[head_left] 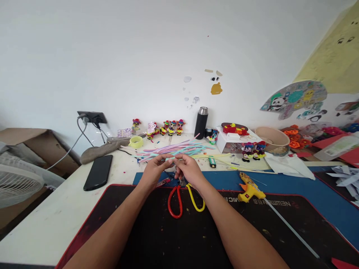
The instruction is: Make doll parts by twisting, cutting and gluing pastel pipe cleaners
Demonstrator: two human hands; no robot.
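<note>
My left hand and my right hand meet above the far edge of the black mat. Between their closed fingertips is a pale green pipe cleaner, mostly hidden by the fingers. Just behind them spreads a loose pile of pastel pipe cleaners in pink, lilac and turquoise. Below my hands lie pliers or scissors with one red handle and one yellow handle, the head partly hidden by my right hand. A small red item rests beside my left wrist.
A yellow glue gun with a long glue stick lies to the right. At left are a black phone and a white fan. Along the wall stand a black thermos, yellow tape, several small figures and a white box.
</note>
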